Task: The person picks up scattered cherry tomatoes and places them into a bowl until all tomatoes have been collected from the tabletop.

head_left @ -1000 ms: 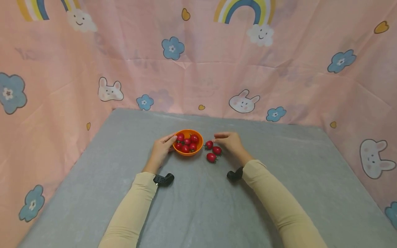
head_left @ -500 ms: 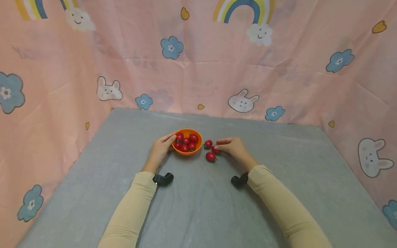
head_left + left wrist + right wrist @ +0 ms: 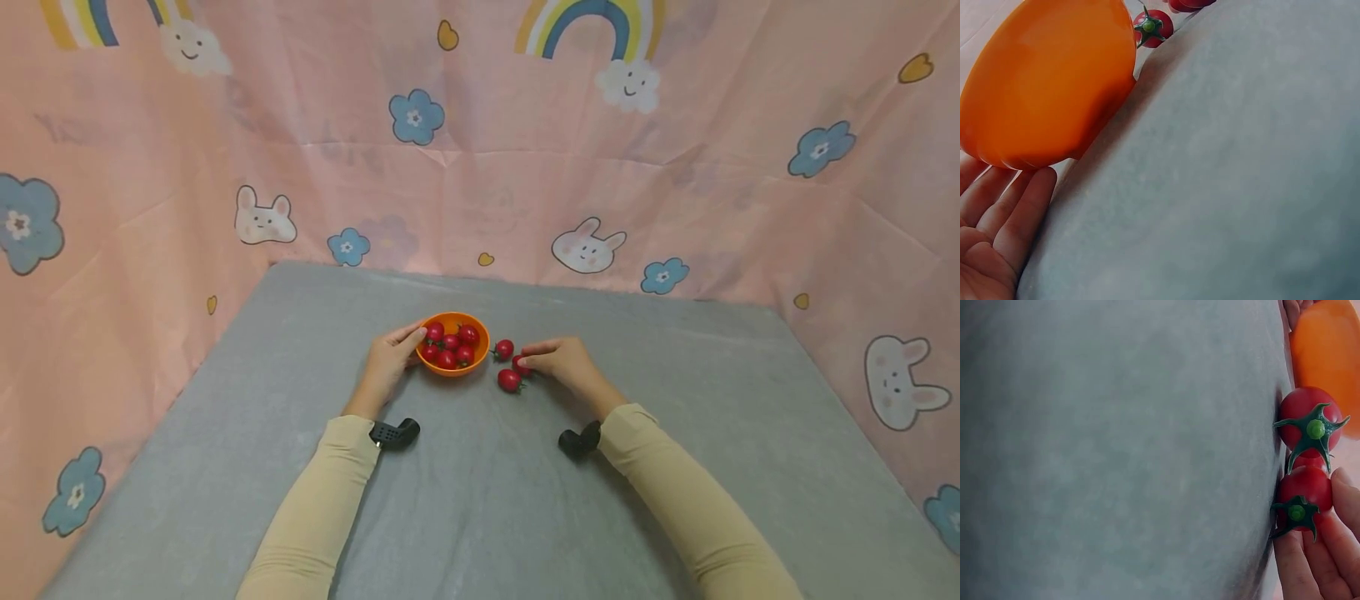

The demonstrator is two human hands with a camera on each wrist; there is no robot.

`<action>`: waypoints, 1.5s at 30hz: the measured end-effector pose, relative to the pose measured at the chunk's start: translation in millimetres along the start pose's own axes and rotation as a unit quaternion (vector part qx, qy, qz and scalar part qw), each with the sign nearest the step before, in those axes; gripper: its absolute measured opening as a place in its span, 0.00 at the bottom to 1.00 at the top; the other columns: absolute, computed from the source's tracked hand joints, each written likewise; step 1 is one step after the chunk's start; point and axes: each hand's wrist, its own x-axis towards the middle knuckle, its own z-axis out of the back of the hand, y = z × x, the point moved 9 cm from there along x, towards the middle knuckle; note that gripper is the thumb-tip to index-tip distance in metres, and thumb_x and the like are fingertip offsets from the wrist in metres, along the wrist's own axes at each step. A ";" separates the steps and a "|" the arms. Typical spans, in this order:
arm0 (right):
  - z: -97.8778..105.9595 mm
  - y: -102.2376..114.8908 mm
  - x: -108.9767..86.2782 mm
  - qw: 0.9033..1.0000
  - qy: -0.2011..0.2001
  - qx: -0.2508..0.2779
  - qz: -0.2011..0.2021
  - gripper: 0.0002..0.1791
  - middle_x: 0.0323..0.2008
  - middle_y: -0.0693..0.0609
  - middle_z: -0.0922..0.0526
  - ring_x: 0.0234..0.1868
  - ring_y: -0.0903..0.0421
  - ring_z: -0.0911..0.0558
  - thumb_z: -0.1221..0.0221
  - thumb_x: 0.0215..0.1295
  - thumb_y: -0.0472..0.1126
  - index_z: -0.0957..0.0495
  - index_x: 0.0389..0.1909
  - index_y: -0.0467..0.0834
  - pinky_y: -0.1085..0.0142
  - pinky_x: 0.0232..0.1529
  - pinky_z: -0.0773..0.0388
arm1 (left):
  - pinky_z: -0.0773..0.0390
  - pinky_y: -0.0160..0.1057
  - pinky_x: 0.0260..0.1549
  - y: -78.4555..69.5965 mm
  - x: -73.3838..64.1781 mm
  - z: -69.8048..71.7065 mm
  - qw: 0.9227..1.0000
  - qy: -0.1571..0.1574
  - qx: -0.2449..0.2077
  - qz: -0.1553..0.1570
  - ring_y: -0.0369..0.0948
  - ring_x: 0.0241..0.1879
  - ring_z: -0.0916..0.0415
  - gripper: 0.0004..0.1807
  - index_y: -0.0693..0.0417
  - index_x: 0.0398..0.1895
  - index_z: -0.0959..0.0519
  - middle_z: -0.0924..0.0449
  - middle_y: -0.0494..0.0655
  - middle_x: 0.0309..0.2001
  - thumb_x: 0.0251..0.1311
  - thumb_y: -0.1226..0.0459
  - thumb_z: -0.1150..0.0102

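My left hand (image 3: 386,367) grips the left side of an orange bowl (image 3: 452,373), thumb over the rim and fingers against the outer wall. The bowl stands upright and holds several red cherry tomatoes (image 3: 446,359). Just right of it, my right hand (image 3: 564,365) pinches a cherry tomato (image 3: 1305,486) between thumb and fingers, at cloth level. Its green stem end shows in the right wrist view. Two loose tomatoes lie close by: one (image 3: 503,350) nearer the bowl, another (image 3: 509,381) toward the front. In the left wrist view, the bowl's wall (image 3: 1054,81) hides its contents.
A grey cloth (image 3: 480,500) covers the table. Behind and along both sides hangs a pink printed curtain (image 3: 480,192). Each wrist carries a black camera, the left one (image 3: 397,434) and the right one (image 3: 579,440).
My right hand has moved slightly right and toward me, from behind the loose tomatoes onto one of them, which it now pinches. The left hand and the bowl have stayed in place.
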 end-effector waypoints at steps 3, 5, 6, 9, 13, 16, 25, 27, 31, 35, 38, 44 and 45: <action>0.5 0.0 0.0 1.000 -0.002 0.003 0.000 0.21 0.52 0.45 0.14 0.48 0.54 0.23 0.29 0.57 0.47 0.14 0.50 0.43 0.71 0.39 0.27 | 0.18 0.26 0.39 -0.1 -1.3 -0.2 1.000 -0.001 0.004 0.003 0.31 0.44 0.21 0.23 0.54 0.63 0.22 0.22 0.51 0.64 0.69 0.55 0.41; 1.9 1.0 0.0 1.000 -0.007 0.008 -0.003 0.20 0.52 0.45 0.14 0.50 0.53 0.23 0.29 0.57 0.47 0.14 0.50 0.43 0.70 0.42 0.26 | 0.18 0.26 0.39 0.0 -1.8 -0.4 1.000 -0.002 0.006 0.006 0.31 0.44 0.21 0.23 0.54 0.63 0.22 0.22 0.51 0.64 0.69 0.55 0.41; 2.8 2.4 -0.3 1.000 -0.008 0.012 -0.004 0.20 0.52 0.45 0.14 0.52 0.52 0.23 0.29 0.58 0.47 0.14 0.50 0.43 0.68 0.44 0.26 | 0.18 0.26 0.39 -0.3 -2.0 -0.6 1.000 -0.001 0.009 0.005 0.31 0.44 0.21 0.23 0.54 0.63 0.22 0.22 0.51 0.64 0.69 0.55 0.41; 5.4 7.6 -0.5 1.000 -0.010 0.027 -0.007 0.20 0.53 0.45 0.14 0.57 0.50 0.24 0.31 0.59 0.47 0.14 0.51 0.44 0.62 0.55 0.26 | 0.18 0.26 0.39 -0.2 -1.7 -0.4 1.000 -0.004 0.005 0.006 0.31 0.43 0.21 0.23 0.54 0.63 0.22 0.22 0.51 0.64 0.69 0.55 0.41; 8.4 19.3 -1.4 0.999 -0.005 0.040 -0.008 0.21 0.55 0.46 0.15 0.59 0.48 0.25 0.32 0.61 0.49 0.16 0.54 0.45 0.56 0.61 0.27 | 0.17 0.27 0.38 -0.8 -1.5 -0.1 1.000 -0.004 0.002 0.003 0.30 0.41 0.20 0.23 0.56 0.63 0.22 0.22 0.53 0.64 0.69 0.56 0.41; 10.0 30.4 -1.9 1.000 0.000 0.028 -0.003 0.22 0.56 0.47 0.16 0.59 0.49 0.25 0.33 0.62 0.52 0.16 0.56 0.48 0.53 0.62 0.27 | 0.17 0.27 0.38 -1.9 -1.5 0.1 1.000 -0.004 0.000 -0.001 0.29 0.40 0.20 0.23 0.56 0.63 0.22 0.23 0.54 0.64 0.69 0.56 0.41; -0.3 64.7 -3.6 1.000 0.015 0.019 0.013 0.23 0.57 0.51 0.16 0.61 0.50 0.24 0.31 0.59 0.56 0.15 0.53 0.53 0.52 0.64 0.27 | 0.18 0.26 0.36 -1.3 -1.1 0.6 1.000 -0.004 -0.003 -0.003 0.27 0.38 0.20 0.22 0.57 0.62 0.22 0.22 0.54 0.63 0.69 0.57 0.41; -5.1 72.7 -4.0 0.999 0.019 0.021 0.027 0.22 0.55 0.50 0.15 0.60 0.50 0.23 0.31 0.59 0.55 0.15 0.53 0.52 0.52 0.64 0.27 | 0.18 0.26 0.36 -0.9 -0.5 0.5 1.000 -0.004 -0.007 -0.004 0.27 0.38 0.20 0.23 0.57 0.62 0.22 0.22 0.55 0.63 0.69 0.57 0.41; -14.6 83.5 -4.3 0.999 0.020 0.021 0.044 0.20 0.53 0.50 0.13 0.58 0.51 0.22 0.30 0.58 0.54 0.13 0.51 0.52 0.51 0.66 0.29 | 0.18 0.26 0.37 -0.7 0.1 -0.6 1.000 -0.002 -0.006 -0.002 0.28 0.38 0.20 0.23 0.56 0.62 0.22 0.22 0.54 0.63 0.68 0.56 0.40; -22.8 88.1 -3.5 0.999 0.021 0.024 0.040 0.19 0.54 0.50 0.14 0.56 0.50 0.21 0.29 0.58 0.52 0.13 0.49 0.51 0.51 0.67 0.29 | 0.18 0.26 0.38 0.1 0.0 -1.4 1.000 0.000 0.003 0.002 0.28 0.38 0.20 0.24 0.56 0.63 0.22 0.23 0.54 0.64 0.68 0.55 0.40; -27.9 91.8 -3.0 0.999 0.022 0.021 0.039 0.18 0.56 0.50 0.16 0.56 0.50 0.21 0.29 0.57 0.51 0.12 0.48 0.51 0.51 0.65 0.27 | 0.17 0.26 0.37 -0.1 0.0 -1.8 1.000 0.001 -0.004 0.000 0.27 0.36 0.20 0.23 0.57 0.63 0.22 0.23 0.56 0.64 0.69 0.56 0.41; -38.2 97.4 -2.5 0.998 0.030 0.020 0.046 0.17 0.56 0.50 0.15 0.50 0.51 0.22 0.28 0.57 0.51 0.12 0.47 0.51 0.58 0.52 0.20 | 0.17 0.26 0.36 -2.3 0.1 -1.8 1.000 -0.002 -0.013 -0.008 0.27 0.34 0.20 0.22 0.58 0.62 0.22 0.22 0.56 0.63 0.69 0.58 0.41; -40.0 97.8 -2.2 0.998 0.031 0.019 0.049 0.17 0.55 0.50 0.15 0.48 0.51 0.22 0.28 0.57 0.51 0.12 0.46 0.51 0.60 0.47 0.20 | 0.17 0.26 0.36 -2.6 -0.2 -1.6 1.000 -0.002 -0.011 -0.008 0.27 0.34 0.20 0.22 0.58 0.62 0.22 0.22 0.56 0.63 0.69 0.58 0.41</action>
